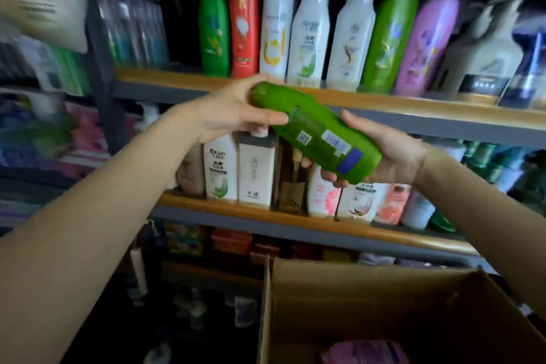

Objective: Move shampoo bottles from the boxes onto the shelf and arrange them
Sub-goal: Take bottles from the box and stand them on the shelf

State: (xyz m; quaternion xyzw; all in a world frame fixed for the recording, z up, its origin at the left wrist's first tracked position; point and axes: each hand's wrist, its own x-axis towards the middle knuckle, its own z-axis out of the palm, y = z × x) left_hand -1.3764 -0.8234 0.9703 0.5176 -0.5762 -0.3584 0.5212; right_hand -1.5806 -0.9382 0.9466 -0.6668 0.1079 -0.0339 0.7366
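A green shampoo bottle point(316, 134) lies tilted in the air between both hands, its back label with a barcode facing me. My left hand point(233, 109) grips its cap end at the upper left. My right hand point(390, 151) cups its base at the lower right. Behind it the upper shelf point(413, 103) carries a row of upright bottles: green, red, white, green, purple. The lower shelf point(266, 207) holds white and pink bottles. An open cardboard box point(384, 298) stands below, with a purple bottle point(366, 352) showing inside.
A dark metal shelf post point(103, 83) rises at the left, with toothbrush packs point(133, 29) and blurred packaged goods beside it. Small boxed items point(236, 242) fill the bottom shelf. Loose small items point(192, 310) lie on the dark floor left of the box.
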